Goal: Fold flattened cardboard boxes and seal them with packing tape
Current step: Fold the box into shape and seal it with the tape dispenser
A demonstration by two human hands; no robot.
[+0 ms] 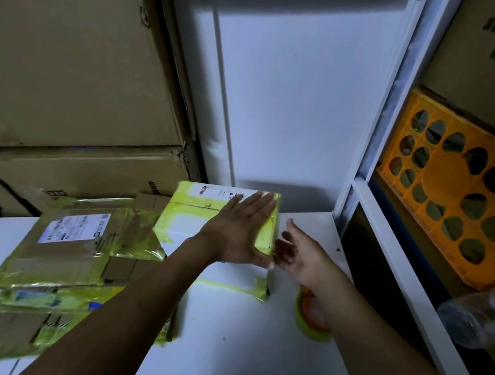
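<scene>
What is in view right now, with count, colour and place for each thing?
taped box: one, white with yellow-green tape, table centre
flattened boxes: stack, count unclear, brown with yellow-green tape, table left
tape roll: one, yellow-green, orange core, table right
large cartons: at least two, brown, left shelves
crate: one, orange, right shelf
bottle: one, clear, far right
table: one, white
left hand: one, flat on the taped box
right hand: one, open, beside the box's right side
</scene>
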